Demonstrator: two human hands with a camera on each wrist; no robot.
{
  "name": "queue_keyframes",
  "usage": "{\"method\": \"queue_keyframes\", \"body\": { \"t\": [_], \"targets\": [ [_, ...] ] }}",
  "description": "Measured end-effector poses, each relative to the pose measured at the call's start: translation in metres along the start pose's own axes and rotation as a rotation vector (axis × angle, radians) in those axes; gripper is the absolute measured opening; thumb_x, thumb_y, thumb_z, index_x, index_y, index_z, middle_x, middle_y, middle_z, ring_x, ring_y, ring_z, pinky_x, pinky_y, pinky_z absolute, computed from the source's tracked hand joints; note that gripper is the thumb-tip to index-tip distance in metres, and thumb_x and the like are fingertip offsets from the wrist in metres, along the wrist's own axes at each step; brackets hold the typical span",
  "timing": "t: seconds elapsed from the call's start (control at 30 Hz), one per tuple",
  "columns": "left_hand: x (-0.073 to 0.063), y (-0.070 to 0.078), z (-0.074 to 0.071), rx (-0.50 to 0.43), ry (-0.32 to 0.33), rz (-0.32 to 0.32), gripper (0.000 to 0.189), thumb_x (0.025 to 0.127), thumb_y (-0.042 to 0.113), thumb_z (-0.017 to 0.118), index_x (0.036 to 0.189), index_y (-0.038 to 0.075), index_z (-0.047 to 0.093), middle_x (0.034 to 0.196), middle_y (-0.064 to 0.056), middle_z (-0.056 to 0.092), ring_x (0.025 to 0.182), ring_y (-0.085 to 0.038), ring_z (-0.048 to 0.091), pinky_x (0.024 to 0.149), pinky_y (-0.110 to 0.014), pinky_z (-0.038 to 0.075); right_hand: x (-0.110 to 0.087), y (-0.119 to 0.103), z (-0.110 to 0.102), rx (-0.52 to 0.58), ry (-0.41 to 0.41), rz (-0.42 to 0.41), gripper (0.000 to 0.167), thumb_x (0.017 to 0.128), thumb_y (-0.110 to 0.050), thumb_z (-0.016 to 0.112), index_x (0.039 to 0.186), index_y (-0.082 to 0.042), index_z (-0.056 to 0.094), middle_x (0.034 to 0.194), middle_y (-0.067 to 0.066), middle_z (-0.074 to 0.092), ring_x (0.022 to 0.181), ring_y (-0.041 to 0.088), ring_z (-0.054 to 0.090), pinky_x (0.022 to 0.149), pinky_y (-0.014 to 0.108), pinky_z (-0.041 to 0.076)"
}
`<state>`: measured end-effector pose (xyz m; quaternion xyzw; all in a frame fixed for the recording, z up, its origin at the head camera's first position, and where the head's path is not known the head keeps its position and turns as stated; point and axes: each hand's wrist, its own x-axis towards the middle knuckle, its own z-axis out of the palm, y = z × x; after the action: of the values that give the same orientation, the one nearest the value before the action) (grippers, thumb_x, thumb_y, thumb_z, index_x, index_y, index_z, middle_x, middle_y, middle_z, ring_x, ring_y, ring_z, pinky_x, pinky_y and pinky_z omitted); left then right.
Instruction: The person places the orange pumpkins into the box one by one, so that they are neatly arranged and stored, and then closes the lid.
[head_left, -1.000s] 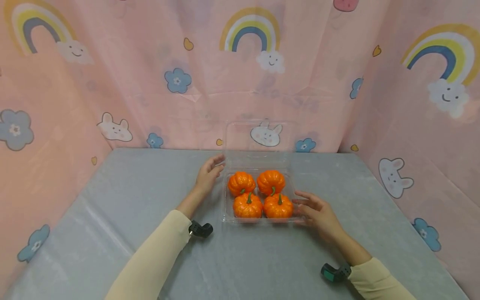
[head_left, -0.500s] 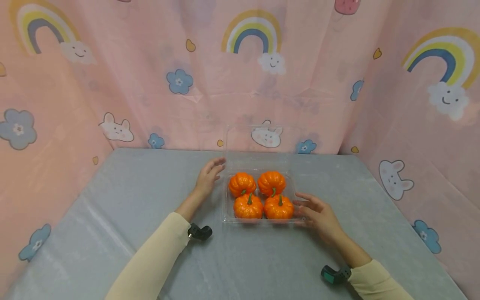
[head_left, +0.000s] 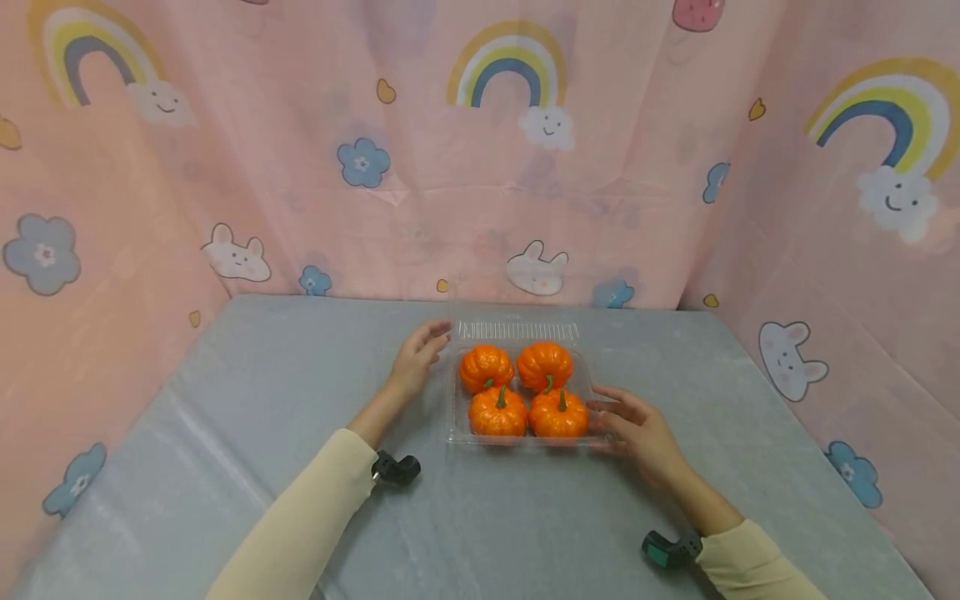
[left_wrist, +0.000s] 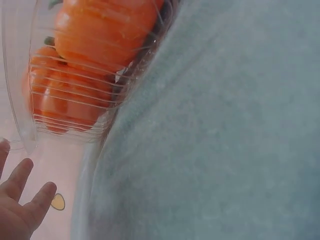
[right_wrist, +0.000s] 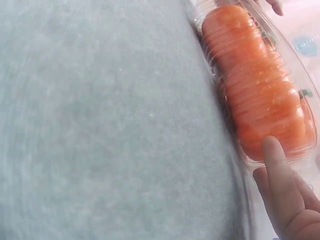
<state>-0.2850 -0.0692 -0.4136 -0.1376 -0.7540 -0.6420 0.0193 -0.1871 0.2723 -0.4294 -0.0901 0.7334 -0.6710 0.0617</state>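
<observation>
Lid (head_left: 517, 331) dropped lower, left hand (head_left: 415, 358) relaxed beside box (head_left: 457, 417), right hand (head_left: 637, 429) spread, touching it

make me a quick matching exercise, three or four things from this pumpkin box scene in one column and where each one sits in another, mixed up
Things:
1. left hand
2. right hand
3. pumpkins
4. bunny print

Places:
A. inside the clear box
B. on the pink backdrop behind the box
C. at the box's far left corner
D. at the box's near right side

Pairs: 1-C, 2-D, 3-A, 4-B

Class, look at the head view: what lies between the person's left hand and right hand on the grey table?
A clear plastic clamshell box holding four small orange pumpkins, between left hand and right hand.
</observation>
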Motion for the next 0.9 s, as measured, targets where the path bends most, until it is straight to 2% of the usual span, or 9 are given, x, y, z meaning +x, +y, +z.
{"method": "queue_keyframes", "body": {
  "t": [0.33,0.53,0.67,0.77,0.9],
  "targets": [
    [-0.007,0.001,-0.006,-0.002,-0.072,0.002,0.046,0.097,0.014,0.047,0.138,-0.005,0.042,0.146,-0.023,0.043,0.137,-0.036,0.041,0.113,-0.051,0.034,-0.001,0.002,0.000,-0.015,0.021,0.000,0.054,0.098,-0.016,0.055,0.142,0.008,0.035,0.119,-0.002,0.064,0.098,0.009,0.068,0.074,0.035,0.060],
    [-0.012,0.002,-0.009,0.042,-0.102,0.009,0.042,0.097,0.012,0.048,0.136,-0.003,0.047,0.146,-0.020,0.045,0.139,-0.034,0.039,0.114,-0.048,0.033,-0.003,-0.001,0.000,-0.019,0.013,0.017,0.052,0.099,-0.016,0.053,0.143,0.005,0.035,0.119,-0.004,0.063,0.098,0.009,0.068,0.076,0.035,0.060],
    [-0.016,0.004,-0.012,0.076,-0.125,0.018,0.038,0.098,0.012,0.048,0.134,0.000,0.051,0.145,-0.017,0.047,0.140,-0.033,0.037,0.116,-0.048,0.030,-0.006,-0.004,-0.001,-0.001,-0.015,0.012,0.046,0.099,-0.015,0.052,0.141,0.000,0.041,0.123,-0.001,0.062,0.100,0.011,0.067,0.077,0.037,0.059],
    [-0.023,0.015,-0.014,0.122,-0.147,0.022,0.039,0.098,0.009,0.046,0.135,-0.002,0.050,0.146,-0.020,0.045,0.140,-0.036,0.036,0.116,-0.050,0.028,-0.008,-0.006,-0.003,0.010,-0.032,0.012,0.045,0.099,-0.014,0.051,0.141,-0.002,0.042,0.126,0.001,0.060,0.102,0.015,0.065,0.077,0.039,0.059],
    [-0.036,0.034,-0.017,0.184,-0.182,0.027,0.040,0.098,0.008,0.043,0.136,-0.004,0.048,0.146,-0.022,0.044,0.138,-0.042,0.036,0.115,-0.054,0.029,-0.012,-0.008,-0.006,0.001,-0.039,0.011,0.048,0.100,-0.014,0.050,0.143,0.002,0.036,0.125,-0.002,0.061,0.102,0.017,0.065,0.077,0.039,0.059]
  ]
}}
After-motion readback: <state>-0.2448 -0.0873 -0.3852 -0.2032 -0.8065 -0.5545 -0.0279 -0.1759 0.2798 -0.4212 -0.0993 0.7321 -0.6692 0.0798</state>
